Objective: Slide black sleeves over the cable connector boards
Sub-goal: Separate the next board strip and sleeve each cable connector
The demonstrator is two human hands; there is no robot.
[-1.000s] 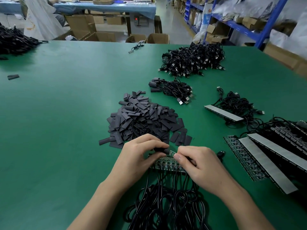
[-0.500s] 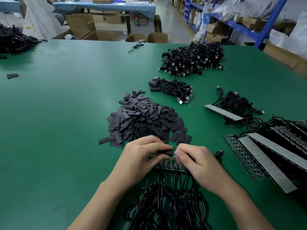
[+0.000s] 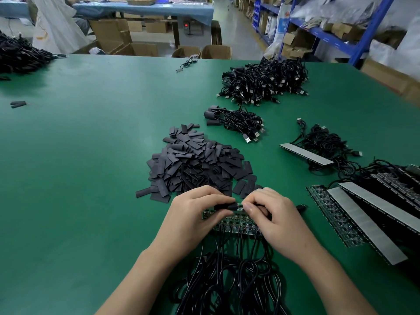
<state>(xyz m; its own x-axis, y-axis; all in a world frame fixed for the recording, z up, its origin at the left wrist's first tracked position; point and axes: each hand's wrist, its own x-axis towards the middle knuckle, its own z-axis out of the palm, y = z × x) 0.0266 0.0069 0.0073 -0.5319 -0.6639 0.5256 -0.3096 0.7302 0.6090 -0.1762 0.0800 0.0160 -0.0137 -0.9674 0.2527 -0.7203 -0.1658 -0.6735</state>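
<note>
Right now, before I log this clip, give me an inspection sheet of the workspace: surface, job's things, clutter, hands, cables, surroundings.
Surface: green table, flat, matte.
Job's things: pile of black sleeves just beyond the hands; one sleeve held above the board strip; more board strips at right.
Clutter: loose sleeves far left; lone cable near the far edge.
Hands: left hand pinches the sleeve; right hand pinches a connector board at the sleeve's mouth.
Cables: black leads run from the board strip toward the person; small bundle and large USB heap farther back.
Surroundings: cardboard boxes, blue shelving.
</note>
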